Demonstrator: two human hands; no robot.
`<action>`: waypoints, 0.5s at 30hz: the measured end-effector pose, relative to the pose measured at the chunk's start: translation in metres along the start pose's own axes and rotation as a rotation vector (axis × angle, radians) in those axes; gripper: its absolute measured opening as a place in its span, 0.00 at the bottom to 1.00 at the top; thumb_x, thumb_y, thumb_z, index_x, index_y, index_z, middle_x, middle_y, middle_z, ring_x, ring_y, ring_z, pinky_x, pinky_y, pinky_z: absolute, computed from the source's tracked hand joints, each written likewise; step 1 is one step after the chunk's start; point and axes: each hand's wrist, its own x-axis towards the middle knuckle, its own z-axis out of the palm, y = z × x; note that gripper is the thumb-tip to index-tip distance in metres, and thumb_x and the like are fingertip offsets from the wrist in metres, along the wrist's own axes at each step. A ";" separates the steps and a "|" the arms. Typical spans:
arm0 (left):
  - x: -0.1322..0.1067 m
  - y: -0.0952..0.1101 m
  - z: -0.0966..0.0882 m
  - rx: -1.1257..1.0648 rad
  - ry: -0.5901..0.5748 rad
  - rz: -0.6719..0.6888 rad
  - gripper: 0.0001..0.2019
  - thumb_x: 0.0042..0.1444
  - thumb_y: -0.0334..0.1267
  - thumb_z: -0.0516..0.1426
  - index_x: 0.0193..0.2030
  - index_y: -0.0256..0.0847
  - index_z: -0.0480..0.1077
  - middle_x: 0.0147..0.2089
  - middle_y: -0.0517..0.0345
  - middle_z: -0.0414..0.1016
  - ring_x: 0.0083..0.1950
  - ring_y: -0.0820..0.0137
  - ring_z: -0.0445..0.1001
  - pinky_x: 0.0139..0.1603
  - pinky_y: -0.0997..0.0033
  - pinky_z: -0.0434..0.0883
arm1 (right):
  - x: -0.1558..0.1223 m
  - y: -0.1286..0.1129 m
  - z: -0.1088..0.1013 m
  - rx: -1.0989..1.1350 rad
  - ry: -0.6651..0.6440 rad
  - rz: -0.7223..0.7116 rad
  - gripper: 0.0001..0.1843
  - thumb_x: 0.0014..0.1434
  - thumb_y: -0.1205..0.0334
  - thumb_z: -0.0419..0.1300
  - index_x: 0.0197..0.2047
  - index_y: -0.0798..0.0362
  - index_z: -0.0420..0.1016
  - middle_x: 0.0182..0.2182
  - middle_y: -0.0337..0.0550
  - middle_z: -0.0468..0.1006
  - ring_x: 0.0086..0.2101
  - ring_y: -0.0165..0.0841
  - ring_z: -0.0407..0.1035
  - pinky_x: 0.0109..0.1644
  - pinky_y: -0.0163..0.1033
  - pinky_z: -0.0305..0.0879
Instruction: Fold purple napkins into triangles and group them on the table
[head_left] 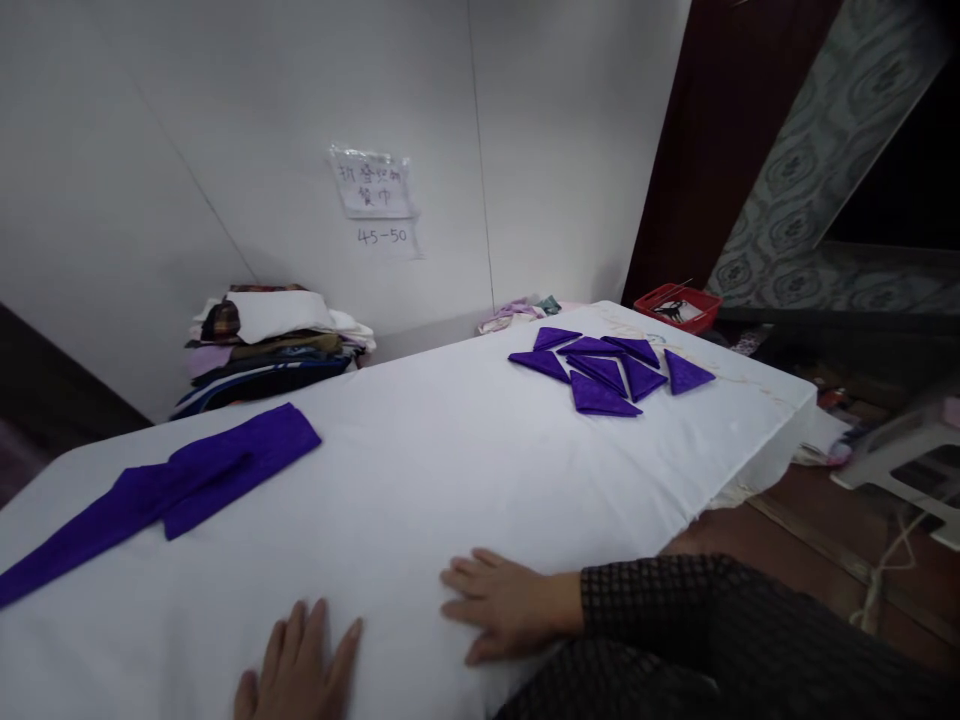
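My left hand (298, 668) lies with fingers spread at the near edge of the view, on the white tablecloth (405, 500). To its right my right hand (499, 607) rests palm down on the same cloth, fingers apart and holding nothing. Purple cloth napkins (240, 455) lie loosely overlapped on the left part of the table, partly cut off by the view's left edge. Farther off on the right lies a group of several purple napkins folded into triangles (602, 395), some touching or overlapping.
Behind the table's left end rises a stack of folded clothes (277, 335). A red basket (701, 318) stands past the far right corner. Handwritten paper signs (375, 185) hang on the wall. A white plastic stool (900, 465) and a pale cord (877, 580) are at right.
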 end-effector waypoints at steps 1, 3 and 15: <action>-0.001 -0.001 0.000 -0.001 -0.004 -0.026 0.25 0.56 0.38 0.43 0.58 0.45 0.67 0.67 0.49 0.57 0.69 0.50 0.49 0.60 0.38 0.54 | 0.004 -0.004 0.005 0.008 -0.031 -0.076 0.31 0.61 0.46 0.54 0.63 0.50 0.59 0.66 0.50 0.53 0.65 0.41 0.43 0.67 0.49 0.37; -0.003 -0.004 0.001 -0.007 -0.001 -0.075 0.25 0.56 0.39 0.43 0.59 0.44 0.66 0.67 0.49 0.59 0.68 0.50 0.51 0.60 0.39 0.55 | 0.011 -0.006 0.009 0.046 -0.072 -0.192 0.29 0.62 0.47 0.54 0.63 0.48 0.60 0.65 0.45 0.57 0.64 0.36 0.46 0.67 0.44 0.40; -0.005 0.015 -0.014 -0.176 0.021 -0.295 0.25 0.61 0.46 0.46 0.60 0.33 0.63 0.66 0.40 0.59 0.67 0.54 0.55 0.62 0.48 0.56 | 0.005 0.008 0.001 0.141 -0.069 0.016 0.30 0.63 0.49 0.51 0.65 0.52 0.59 0.67 0.53 0.49 0.66 0.44 0.39 0.67 0.56 0.37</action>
